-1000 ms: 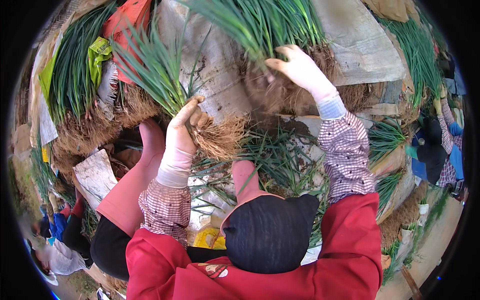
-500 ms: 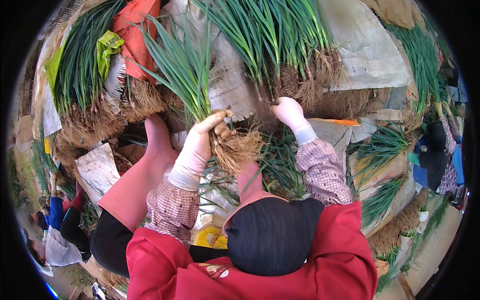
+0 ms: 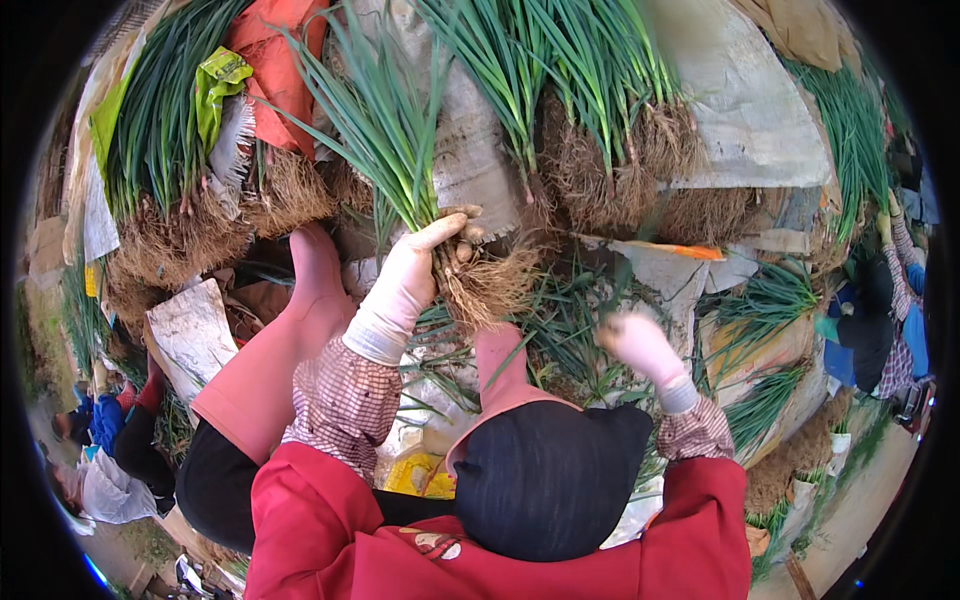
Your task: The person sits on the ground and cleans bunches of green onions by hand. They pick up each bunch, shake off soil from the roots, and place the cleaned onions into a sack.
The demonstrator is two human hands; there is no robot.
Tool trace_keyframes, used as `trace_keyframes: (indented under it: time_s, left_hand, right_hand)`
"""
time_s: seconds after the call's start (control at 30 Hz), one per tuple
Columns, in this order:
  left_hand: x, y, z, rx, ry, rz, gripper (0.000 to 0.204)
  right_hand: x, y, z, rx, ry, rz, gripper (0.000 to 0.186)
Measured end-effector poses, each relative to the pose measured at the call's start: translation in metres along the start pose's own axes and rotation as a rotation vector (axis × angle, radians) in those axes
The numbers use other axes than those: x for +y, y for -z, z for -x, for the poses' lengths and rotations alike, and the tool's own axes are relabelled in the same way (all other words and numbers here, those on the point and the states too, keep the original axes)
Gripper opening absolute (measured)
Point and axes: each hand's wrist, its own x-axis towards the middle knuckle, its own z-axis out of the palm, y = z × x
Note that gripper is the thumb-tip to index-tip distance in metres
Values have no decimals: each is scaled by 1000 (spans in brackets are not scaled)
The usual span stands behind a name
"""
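My left hand, in a pale stained glove, grips a bunch of green onion plants near its base, long leaves pointing up and brown roots hanging right. My right hand, also gloved, is lower at the right over loose green leaves. It is blurred, fingers curled; whether anything is inside is unclear. Above my hands, more bunches lie roots-down on woven sacks.
Bunches lie at upper left beside red plastic, others at right. My pink boots stand among scraps. Co-workers sit at far left and far right.
My right hand has come down from the bunches at upper middle to the loose leaves at lower right. My left hand has shifted slightly right, still holding its bunch.
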Motion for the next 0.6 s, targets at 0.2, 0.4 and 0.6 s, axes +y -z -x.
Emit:
trace_keyframes:
  time_s: [0.2,0.4,0.6]
  left_hand:
    - [-23,-7,12,-8,65,47,33]
    - [6,-11,33,102,-73,-123,31]
    - [5,-26,31,19,-158,-241,24]
  right_hand:
    - [-89,97,-172,536,-83,-275,44]
    - [-166,135,-158,82,122,-617,38]
    - [-80,74,-138,281,24,-309,37]
